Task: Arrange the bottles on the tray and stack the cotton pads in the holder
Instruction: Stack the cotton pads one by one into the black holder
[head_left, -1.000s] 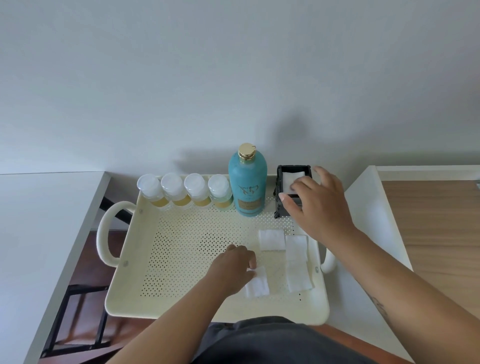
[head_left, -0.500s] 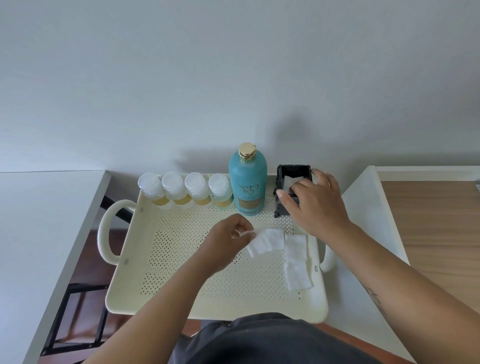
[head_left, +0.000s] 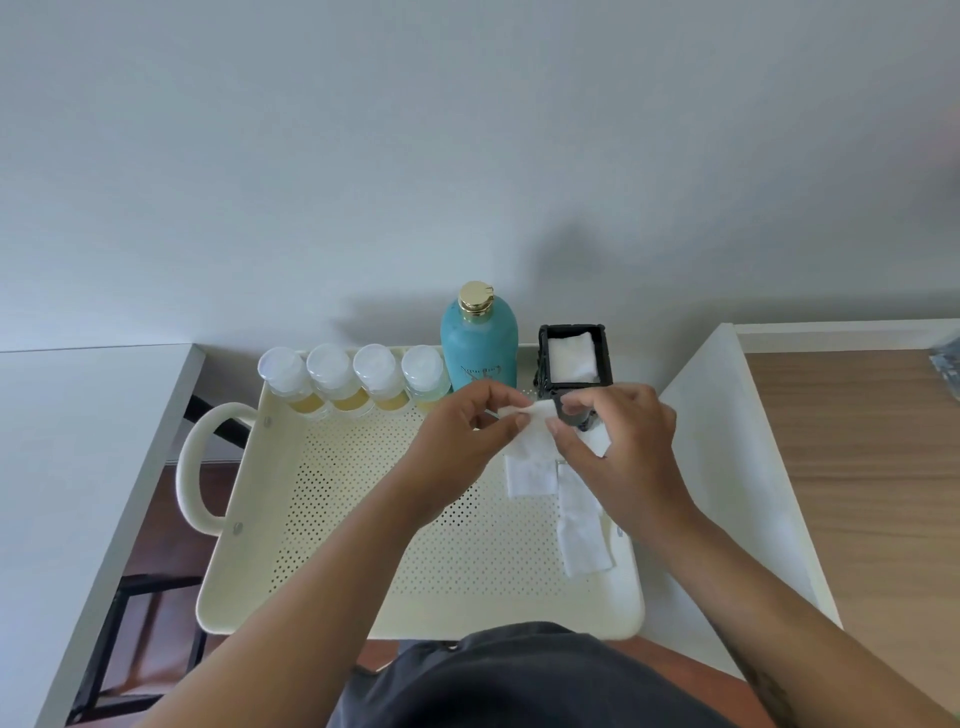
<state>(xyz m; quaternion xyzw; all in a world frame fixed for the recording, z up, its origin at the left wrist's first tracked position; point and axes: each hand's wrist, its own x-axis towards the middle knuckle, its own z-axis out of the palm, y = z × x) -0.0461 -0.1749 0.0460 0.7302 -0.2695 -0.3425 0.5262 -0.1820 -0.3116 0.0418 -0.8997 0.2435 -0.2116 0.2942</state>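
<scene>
A cream perforated tray carries several small clear bottles with white caps along its far edge. Beside them stands a tall teal bottle with a gold cap. A black square holder at the far right has a white cotton pad lying inside. My left hand and my right hand both pinch one white cotton pad just in front of the holder. More loose cotton pads lie on the tray's right side below my hands.
A white tabletop lies to the left, a white panel and a wooden surface to the right. The tray has a looped handle on its left. A pale wall stands close behind.
My left hand lifted a pad from the tray's front and carried it up toward the holder. My right hand left the holder's top and now pinches the same pad.
</scene>
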